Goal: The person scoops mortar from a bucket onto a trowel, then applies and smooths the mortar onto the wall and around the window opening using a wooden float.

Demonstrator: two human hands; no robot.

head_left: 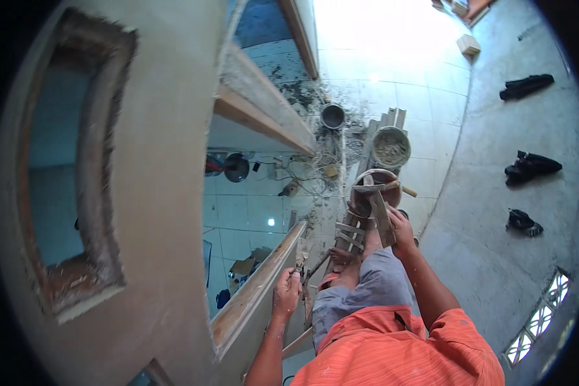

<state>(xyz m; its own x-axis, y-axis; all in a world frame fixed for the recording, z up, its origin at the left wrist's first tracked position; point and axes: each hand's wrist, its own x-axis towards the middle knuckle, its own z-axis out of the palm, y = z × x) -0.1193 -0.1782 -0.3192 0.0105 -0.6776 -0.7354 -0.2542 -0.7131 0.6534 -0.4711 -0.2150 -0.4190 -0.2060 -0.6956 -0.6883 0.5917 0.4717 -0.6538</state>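
My right hand point(400, 233) is closed on the edge of a flat, narrow board point(383, 219) smeared grey, held upright in front of my legs. Just beyond the board is a bucket point(357, 198) with a pale curved handle; a flat piece lies across its top. My left hand point(287, 293) is raised beside the wooden frame of the wall opening. Its fingers are closed around a small, slim tool point(296, 271), whose kind is too small to make out. Behind the first bucket stands another bucket point(391, 148) holding grey, lumpy material.
My bare feet are on a narrow wooden platform point(350, 237), high above the tiled floor point(244, 212). The wooden window frame point(257, 289) runs close on my left. Below are a black bucket point(332, 116), rubble and cables. Dark cloths point(533, 168) hang on the right wall.
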